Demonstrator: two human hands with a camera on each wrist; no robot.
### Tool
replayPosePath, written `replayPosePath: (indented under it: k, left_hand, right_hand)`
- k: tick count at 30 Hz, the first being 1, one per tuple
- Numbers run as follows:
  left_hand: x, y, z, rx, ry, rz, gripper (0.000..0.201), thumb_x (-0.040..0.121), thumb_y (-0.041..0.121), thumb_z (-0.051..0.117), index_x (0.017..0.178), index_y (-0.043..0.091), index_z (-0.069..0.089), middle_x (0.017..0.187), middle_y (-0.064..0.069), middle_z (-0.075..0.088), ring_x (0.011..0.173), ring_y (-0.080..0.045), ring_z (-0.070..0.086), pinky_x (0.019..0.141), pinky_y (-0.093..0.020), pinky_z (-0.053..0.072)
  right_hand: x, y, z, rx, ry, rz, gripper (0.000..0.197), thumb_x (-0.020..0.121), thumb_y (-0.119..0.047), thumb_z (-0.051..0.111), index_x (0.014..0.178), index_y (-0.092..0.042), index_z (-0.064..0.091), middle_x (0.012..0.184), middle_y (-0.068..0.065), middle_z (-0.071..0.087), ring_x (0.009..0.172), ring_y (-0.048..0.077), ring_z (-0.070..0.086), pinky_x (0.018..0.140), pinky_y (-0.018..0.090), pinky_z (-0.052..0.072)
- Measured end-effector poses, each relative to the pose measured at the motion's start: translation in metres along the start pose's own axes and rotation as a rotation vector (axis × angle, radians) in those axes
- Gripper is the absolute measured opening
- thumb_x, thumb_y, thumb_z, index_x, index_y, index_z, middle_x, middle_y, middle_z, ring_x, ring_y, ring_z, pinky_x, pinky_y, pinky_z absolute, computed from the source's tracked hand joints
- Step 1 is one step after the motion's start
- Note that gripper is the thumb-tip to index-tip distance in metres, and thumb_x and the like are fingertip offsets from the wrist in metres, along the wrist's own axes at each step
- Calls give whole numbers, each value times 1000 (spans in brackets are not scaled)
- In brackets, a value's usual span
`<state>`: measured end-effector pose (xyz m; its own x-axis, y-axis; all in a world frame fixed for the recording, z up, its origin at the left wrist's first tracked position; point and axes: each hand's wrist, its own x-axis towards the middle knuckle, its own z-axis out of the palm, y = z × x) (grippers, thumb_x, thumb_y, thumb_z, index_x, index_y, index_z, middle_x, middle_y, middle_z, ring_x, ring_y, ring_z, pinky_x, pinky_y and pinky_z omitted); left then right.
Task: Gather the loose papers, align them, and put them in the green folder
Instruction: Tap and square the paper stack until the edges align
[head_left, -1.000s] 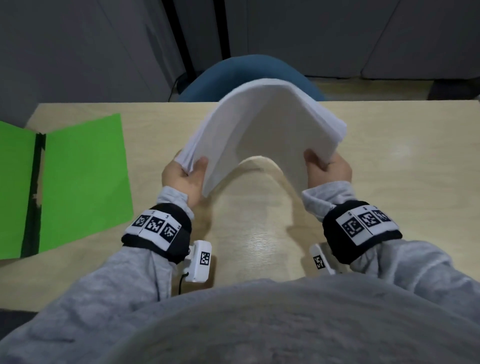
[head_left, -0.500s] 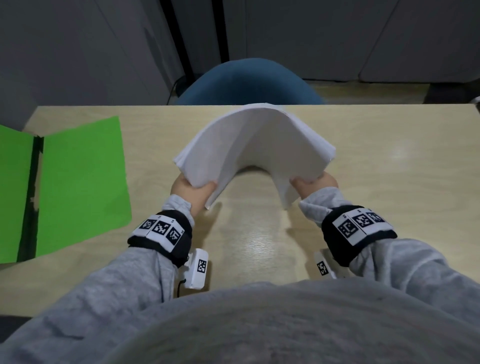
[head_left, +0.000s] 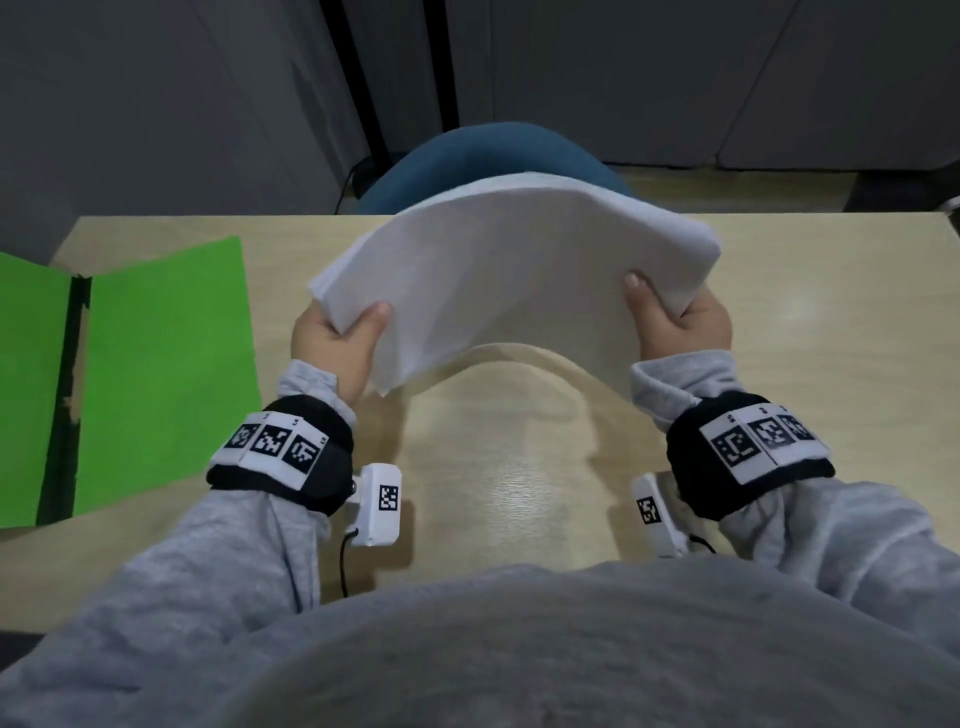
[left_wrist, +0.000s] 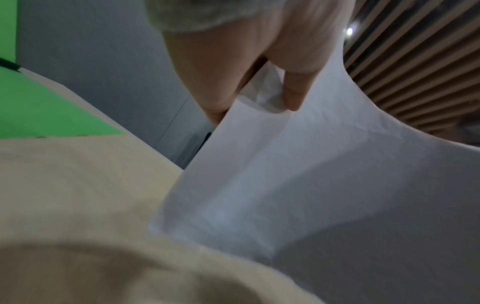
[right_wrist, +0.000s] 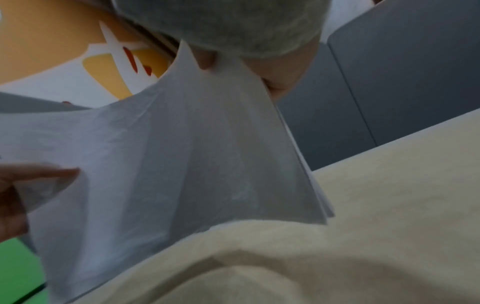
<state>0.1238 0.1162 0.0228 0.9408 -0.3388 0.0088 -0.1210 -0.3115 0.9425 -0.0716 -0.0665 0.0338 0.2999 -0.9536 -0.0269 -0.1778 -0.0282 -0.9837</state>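
Papers (head_left: 511, 270) are up off the worktop (head_left: 831, 338), bowed into an arch between both hands. Left hand (head_left: 332, 343) pinches the left edge, thumb on the near face and fingers (left_wrist: 294, 90) tucked behind the sheets. Right hand (head_left: 680, 322) grips the right edge the same way, thumb on top, the rest of its fingers hidden behind the stack. Sheet edges look a bit fanned on the right side in the right wrist view.

Green folder (head_left: 166, 374) lies open flat at the left end of the worktop, well apart from the papers, with only bare wood between them. Blue chair (head_left: 493, 156) sits past the far edge, partly hidden behind the top of the arch. Grey sleeves and black wrist bands with printed markers sit nearest the camera.
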Motion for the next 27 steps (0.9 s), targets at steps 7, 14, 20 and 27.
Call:
replayPosePath:
  k: [7, 14, 20, 27]
  left_hand:
    - [7, -12, -7, -23, -30, 3, 40, 76, 9, 77, 111, 18, 60, 96, 4, 66, 85, -8, 63, 71, -17, 49]
    - [10, 3, -11, -98, 36, 84, 26, 82, 14, 71, 108, 15, 67, 88, 9, 68, 73, 7, 63, 63, -5, 47]
    - [1, -20, -6, 33, -72, -51, 47, 66, 24, 76, 110, 18, 62, 94, 4, 66, 86, -14, 62, 74, -23, 49]
    - [14, -6, -6, 202, 49, -28, 29, 85, 23, 66, 111, 8, 67, 95, -3, 67, 85, -22, 62, 70, -22, 48]
  right_hand:
    - [1, 7, -9, 0, -128, -21, 28, 77, -17, 75, 99, -27, 62, 93, -5, 68, 85, 7, 64, 73, 15, 52]
    - [6, -7, -5, 135, -48, 30, 7, 79, -22, 74, 83, -23, 68, 66, -15, 70, 64, -2, 64, 62, 15, 51]
    - [1, 7, -1, -153, -212, -30, 27, 80, -17, 69, 104, -29, 63, 96, -4, 69, 86, 8, 65, 73, 13, 48]
    - [11, 13, -6, -145, -80, -55, 43, 77, -17, 71, 115, -30, 54, 98, -7, 62, 86, 9, 59, 68, 1, 45]
